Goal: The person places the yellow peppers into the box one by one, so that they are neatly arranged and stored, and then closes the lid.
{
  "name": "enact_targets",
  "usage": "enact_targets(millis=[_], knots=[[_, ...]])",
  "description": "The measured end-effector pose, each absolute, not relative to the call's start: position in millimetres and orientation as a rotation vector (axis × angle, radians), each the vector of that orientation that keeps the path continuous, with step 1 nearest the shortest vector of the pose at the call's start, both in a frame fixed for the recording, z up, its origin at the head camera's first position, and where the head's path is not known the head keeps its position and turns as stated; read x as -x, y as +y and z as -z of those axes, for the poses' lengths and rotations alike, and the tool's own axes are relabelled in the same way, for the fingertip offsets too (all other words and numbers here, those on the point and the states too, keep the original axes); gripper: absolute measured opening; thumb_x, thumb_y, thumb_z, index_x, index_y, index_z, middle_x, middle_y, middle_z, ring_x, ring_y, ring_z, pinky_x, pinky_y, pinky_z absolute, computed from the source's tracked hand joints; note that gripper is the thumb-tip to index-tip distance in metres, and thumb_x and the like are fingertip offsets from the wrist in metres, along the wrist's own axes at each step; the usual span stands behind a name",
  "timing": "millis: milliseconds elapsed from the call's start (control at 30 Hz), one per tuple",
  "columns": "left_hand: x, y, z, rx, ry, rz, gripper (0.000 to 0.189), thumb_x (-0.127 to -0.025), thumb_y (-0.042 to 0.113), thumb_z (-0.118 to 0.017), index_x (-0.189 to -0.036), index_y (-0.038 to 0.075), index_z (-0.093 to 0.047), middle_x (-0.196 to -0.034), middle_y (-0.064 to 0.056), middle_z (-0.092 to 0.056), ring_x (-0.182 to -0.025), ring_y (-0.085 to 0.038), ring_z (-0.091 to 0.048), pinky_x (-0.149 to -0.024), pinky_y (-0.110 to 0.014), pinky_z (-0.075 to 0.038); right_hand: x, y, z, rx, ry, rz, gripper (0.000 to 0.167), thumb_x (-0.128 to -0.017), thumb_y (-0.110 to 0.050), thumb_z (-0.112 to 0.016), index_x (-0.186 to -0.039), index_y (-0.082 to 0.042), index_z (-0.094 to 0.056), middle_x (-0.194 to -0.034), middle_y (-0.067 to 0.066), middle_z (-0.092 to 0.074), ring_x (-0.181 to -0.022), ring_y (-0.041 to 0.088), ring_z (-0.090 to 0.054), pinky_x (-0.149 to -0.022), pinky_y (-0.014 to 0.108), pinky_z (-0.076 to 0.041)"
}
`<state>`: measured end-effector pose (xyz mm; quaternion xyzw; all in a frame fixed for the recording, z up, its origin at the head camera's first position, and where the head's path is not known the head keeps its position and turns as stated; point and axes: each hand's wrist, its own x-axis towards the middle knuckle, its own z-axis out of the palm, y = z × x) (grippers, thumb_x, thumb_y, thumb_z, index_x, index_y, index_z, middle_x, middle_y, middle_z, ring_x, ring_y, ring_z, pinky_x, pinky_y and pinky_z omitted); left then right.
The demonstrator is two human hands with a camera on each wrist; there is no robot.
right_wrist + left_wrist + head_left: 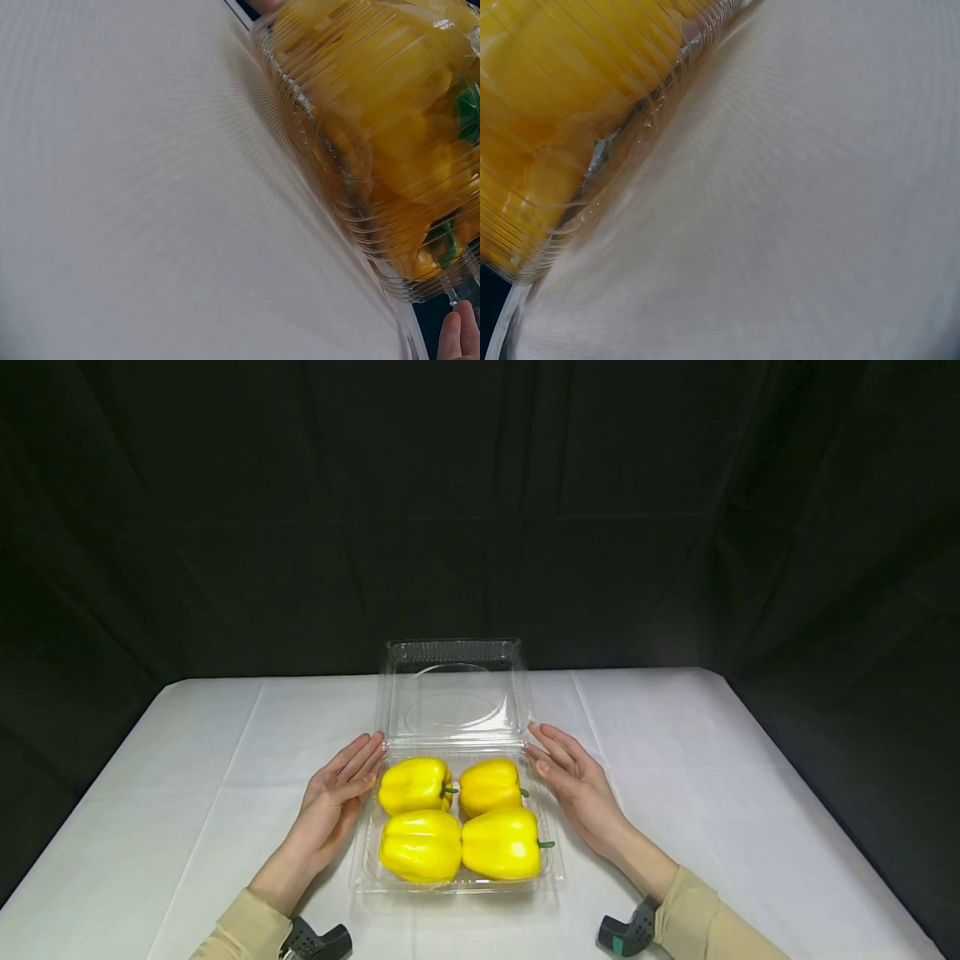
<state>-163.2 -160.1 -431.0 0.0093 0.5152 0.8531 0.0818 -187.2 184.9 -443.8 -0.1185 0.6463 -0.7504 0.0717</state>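
Note:
A clear plastic clamshell container (362, 878) sits in the middle of the table with its lid (450, 718) raised at the far side. Several yellow bell peppers (420, 846) with green stems lie in its base, in two rows. My left hand (333, 806) is at the container's left side, fingers extended, fingertips right by the hinge. Opposite it, my right hand (573, 785) reaches along the right side, its fingertips at the hinge corner. In the right wrist view, fingertips (461, 337) show below the ribbed container wall. Neither hand holds a pepper.
A white cloth (712, 793) covers the table. Black curtains (450, 510) hang behind it and along both sides. Each wrist wears a dark camera mount, one at the left (318, 939) and one at the right (630, 929), near the front.

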Motion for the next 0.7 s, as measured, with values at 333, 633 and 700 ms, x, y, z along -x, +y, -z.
enact_targets(millis=[333, 633, 700], knots=[[163.7, -160.2, 431.0, -0.032, 1.534, -2.556, 0.067, -0.097, -0.014, -0.044, -0.157, 0.002, -0.019, -0.163, -0.012, -0.03, -0.143, -0.014, -0.041, -0.112, -0.024, -0.038, 186.8, 184.0, 443.0, 0.386, 1.96, 2.306, 0.064, -0.099, -0.004, -0.06, -0.155, -0.007, -0.028, -0.16, 0.012, -0.036, -0.134, 0.009, -0.052, -0.107, 0.024, -0.043], [163.3, -161.1, 431.9, -0.035, 1.563, -2.548, 0.066, -0.098, -0.012, -0.045, -0.157, 0.001, -0.02, -0.162, -0.014, -0.03, -0.138, -0.01, -0.047, -0.111, -0.022, -0.039, 188.2, 183.6, 446.5, 0.429, 2.037, 2.322, 0.063, -0.097, -0.001, -0.063, -0.152, 0.001, -0.032, -0.153, 0.016, -0.045, -0.13, 0.01, -0.056, -0.106, 0.025, -0.044], [163.1, -161.4, 432.7, -0.043, 1.582, -2.539, 0.065, -0.098, -0.012, -0.046, -0.157, 0.002, -0.02, -0.162, -0.014, -0.031, -0.138, -0.009, -0.047, -0.111, -0.021, -0.038, 188.2, 183.4, 447.4, 0.444, 2.067, 2.317, 0.062, -0.096, -0.001, -0.064, -0.151, 0.002, -0.034, -0.152, 0.015, -0.048, -0.129, 0.011, -0.057, -0.106, 0.025, -0.045]])
